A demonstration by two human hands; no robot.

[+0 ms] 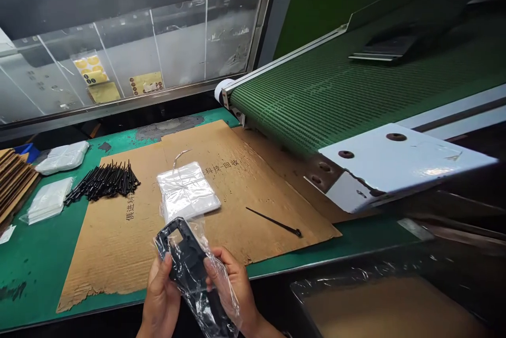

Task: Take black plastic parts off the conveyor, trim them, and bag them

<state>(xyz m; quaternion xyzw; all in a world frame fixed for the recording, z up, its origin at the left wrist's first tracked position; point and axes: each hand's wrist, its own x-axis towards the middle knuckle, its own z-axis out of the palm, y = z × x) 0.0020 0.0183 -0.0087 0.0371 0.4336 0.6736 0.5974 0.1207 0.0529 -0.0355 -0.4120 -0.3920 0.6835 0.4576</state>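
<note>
My left hand [160,293] and my right hand [229,285] together grip a flat black plastic part [184,251] that sits partly inside a clear plastic bag [205,303], low in the view near the table's front edge. Both hands have fingers wrapped around the part and bag. Just beyond them a stack of clear bags [187,190] lies on a sheet of brown cardboard [253,190]. A single black cable tie [274,222] rests on the cardboard to the right of the stack.
A pile of black cable ties [105,180] lies at the cardboard's left edge, with white bag bundles [61,157] further left on the green table [35,259]. A green conveyor belt [336,90] with a white bracket [395,161] runs along the right. A lined box [387,301] sits lower right.
</note>
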